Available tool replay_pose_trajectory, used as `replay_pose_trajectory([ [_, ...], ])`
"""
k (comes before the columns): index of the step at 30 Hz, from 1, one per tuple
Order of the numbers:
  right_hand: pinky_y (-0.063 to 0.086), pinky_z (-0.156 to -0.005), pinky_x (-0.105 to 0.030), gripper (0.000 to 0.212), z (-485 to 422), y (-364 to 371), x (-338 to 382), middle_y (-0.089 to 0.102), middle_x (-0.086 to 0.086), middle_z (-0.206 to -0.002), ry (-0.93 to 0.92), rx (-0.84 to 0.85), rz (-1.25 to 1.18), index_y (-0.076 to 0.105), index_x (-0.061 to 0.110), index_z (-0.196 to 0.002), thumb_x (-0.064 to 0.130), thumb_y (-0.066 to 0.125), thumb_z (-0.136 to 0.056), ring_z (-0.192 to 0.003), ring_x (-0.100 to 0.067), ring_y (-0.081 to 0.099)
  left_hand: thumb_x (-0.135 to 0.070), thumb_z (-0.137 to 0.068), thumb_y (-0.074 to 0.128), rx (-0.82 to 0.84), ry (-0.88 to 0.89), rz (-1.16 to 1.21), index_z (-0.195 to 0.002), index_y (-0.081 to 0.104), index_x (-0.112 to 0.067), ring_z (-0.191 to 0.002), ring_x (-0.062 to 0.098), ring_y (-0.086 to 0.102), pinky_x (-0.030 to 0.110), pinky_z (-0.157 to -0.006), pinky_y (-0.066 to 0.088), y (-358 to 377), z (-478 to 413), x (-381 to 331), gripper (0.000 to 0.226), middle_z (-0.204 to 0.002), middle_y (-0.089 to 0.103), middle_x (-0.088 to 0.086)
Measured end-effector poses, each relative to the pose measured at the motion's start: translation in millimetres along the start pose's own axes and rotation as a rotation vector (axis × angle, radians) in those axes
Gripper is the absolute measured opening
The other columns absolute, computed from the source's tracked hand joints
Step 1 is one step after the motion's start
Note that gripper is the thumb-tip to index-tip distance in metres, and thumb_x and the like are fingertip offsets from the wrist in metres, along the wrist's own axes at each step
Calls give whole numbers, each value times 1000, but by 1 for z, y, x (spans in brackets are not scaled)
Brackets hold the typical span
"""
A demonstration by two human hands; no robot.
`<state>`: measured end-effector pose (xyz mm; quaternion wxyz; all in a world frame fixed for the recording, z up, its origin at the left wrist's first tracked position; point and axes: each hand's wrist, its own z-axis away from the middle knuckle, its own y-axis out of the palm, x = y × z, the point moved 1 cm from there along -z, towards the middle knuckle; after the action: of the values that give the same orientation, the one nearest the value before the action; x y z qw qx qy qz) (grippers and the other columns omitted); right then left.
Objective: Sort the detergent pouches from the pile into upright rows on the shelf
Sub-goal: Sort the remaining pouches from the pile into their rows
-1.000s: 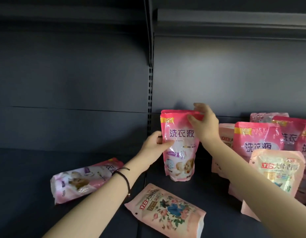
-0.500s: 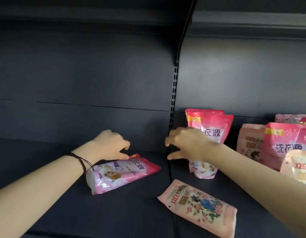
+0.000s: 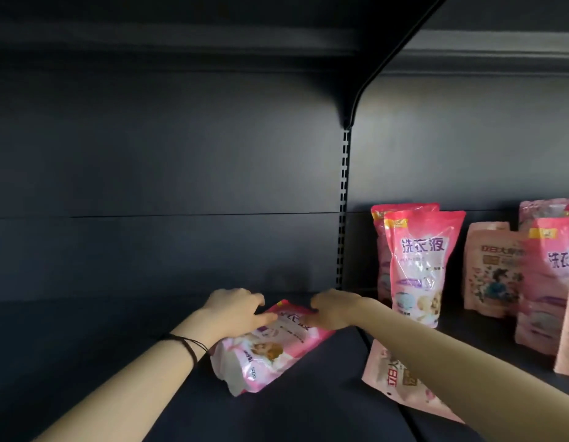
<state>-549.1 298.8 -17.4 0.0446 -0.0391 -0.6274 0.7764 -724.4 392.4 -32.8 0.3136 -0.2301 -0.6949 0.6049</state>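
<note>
Pouch [image 3: 270, 352] on shelf [image 3: 95, 333] in grip of left hand [image 3: 235, 309] and right hand [image 3: 332, 309]

Left hand [image 3: 235, 309] and right hand [image 3: 332, 309] grip lying pouch [image 3: 270, 352]

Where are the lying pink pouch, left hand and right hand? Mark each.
lying pink pouch [image 3: 270, 352]: head view, printed front.
left hand [image 3: 235, 307]: head view, back of hand.
right hand [image 3: 334, 309]: head view, back of hand.
</note>
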Motion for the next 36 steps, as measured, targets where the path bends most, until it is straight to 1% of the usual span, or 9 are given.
replay_pose_trajectory([
  [2,41,-60,-27,55,-5,0,4,61,-17,-119,86,15,-73,54,-1,-124,46,37,-99,-105,-32,60,-74,-87,28,35,-36,63,-124,53,-27,-97,19,59,31,-60,40,2,-2,4,65,-115,62,-2],
  [7,33,-42,-24,22,-10,-4,-1,45,-10,-63,252,55,-210,51,3,-79,19,51,-94,-49,-20,41,-75,-87,27,88,-77,153,-119,57,-26,-93,17,60,28,-58,40,4,-1,7,66,-110,63,-3],
  [10,35,-43,-21,9,-13,-5,-5,53,-11,-75,276,15,-253,59,2,-89,2,49,-90,-56,-17,45,-73,-88,29,127,-86,262,-121,57,-24,-86,15,61,29,-62,46,4,1,7,66,-106,64,-3],
  [13,38,-40,-13,25,-15,-10,-3,55,-7,-82,197,-152,-449,63,0,-111,3,48,-92,-58,-10,45,-68,-90,37,148,-106,562,-132,51,-21,-98,14,61,32,-83,52,5,1,11,65,-120,62,0],
  [18,41,-61,-23,19,-2,-41,13,66,-8,-90,26,-617,-601,62,11,-84,2,47,-91,-76,-16,55,-50,-69,73,43,-218,1392,-122,58,-17,-96,20,68,38,-87,55,7,0,13,64,-107,70,4],
  [22,43,-57,-21,23,11,-56,17,61,4,-77,-40,-773,-991,58,19,-75,4,55,-91,-73,-14,56,-27,-61,78,-97,-293,1840,-110,66,-5,-81,28,72,38,-69,56,4,1,17,55,-92,75,13],
  [26,56,-78,-36,8,26,-44,24,68,-7,-97,-42,-757,-1430,61,11,-98,16,62,-92,-88,-22,66,-34,-69,77,-256,-281,1800,-96,71,-8,-78,28,73,39,-69,57,-4,5,14,38,-90,75,13],
  [31,58,-83,-44,24,41,-3,36,75,-6,-101,-81,-374,-1835,65,12,-107,30,63,-91,-94,-25,71,-32,-83,72,-540,-215,1703,-82,72,-11,-72,25,71,38,-66,58,-28,20,-4,21,-80,75,9],
  [36,58,-74,-35,20,68,-21,15,76,-5,-95,-227,-577,-1899,68,10,-103,26,62,-91,-85,-20,73,-29,-87,67,-715,-115,1671,-85,70,-6,-71,20,69,33,-65,57,-64,28,-42,23,-81,73,8],
])
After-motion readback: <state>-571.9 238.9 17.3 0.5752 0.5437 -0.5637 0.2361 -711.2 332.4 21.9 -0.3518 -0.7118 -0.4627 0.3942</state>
